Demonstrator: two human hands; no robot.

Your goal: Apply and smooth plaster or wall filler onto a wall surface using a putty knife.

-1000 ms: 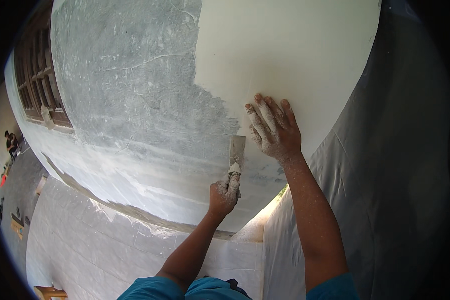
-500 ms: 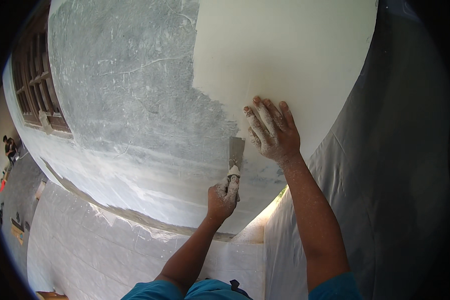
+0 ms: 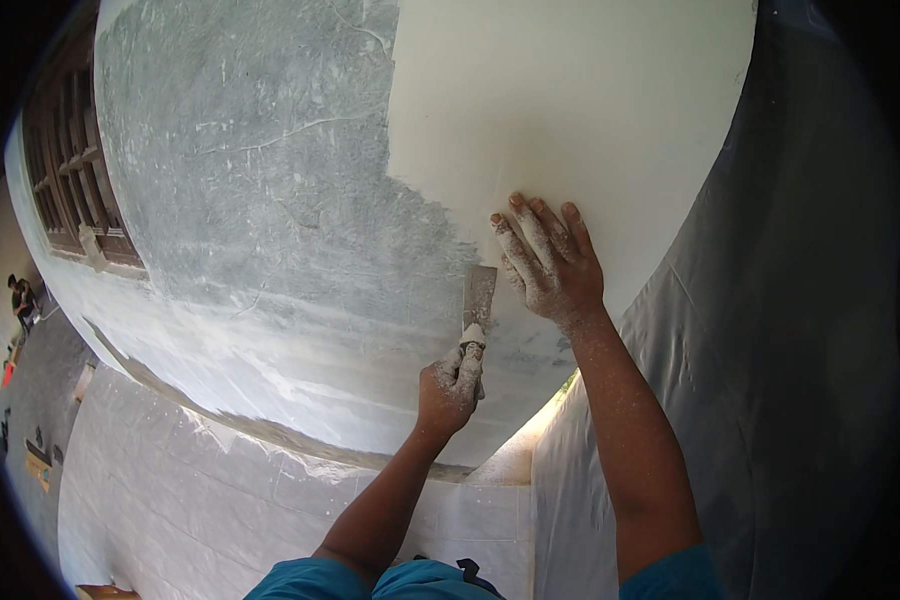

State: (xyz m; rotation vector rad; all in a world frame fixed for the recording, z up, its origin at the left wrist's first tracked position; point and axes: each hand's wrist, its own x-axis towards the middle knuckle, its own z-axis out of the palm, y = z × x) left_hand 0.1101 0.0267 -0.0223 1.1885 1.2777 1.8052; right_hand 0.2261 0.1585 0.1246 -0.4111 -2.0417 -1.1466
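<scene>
A putty knife (image 3: 479, 293) with a flat metal blade is in my left hand (image 3: 449, 391), its handle wrapped by my fingers. The blade points up and lies at the wall's surface, near the ragged edge between the grey area and the cream coat. White powder covers my fingers and the knife's neck. My right hand (image 3: 558, 262) rests with fingers stretched out on the cream-coated part (image 3: 560, 110) of the wall, just right of the blade. Left of both hands spreads the grey, streaked wall area (image 3: 270, 170).
A brown wooden window with bars (image 3: 75, 165) is set in the wall at the left. Grey sheeting (image 3: 750, 380) hangs along the right side. Pale sheeting (image 3: 220, 500) lies below the wall. Another person (image 3: 23, 300) crouches far off at the left.
The putty knife and my left hand have shifted slightly up and to the right, and the blade has tilted a little. My right hand stays at the same spot on the wall.
</scene>
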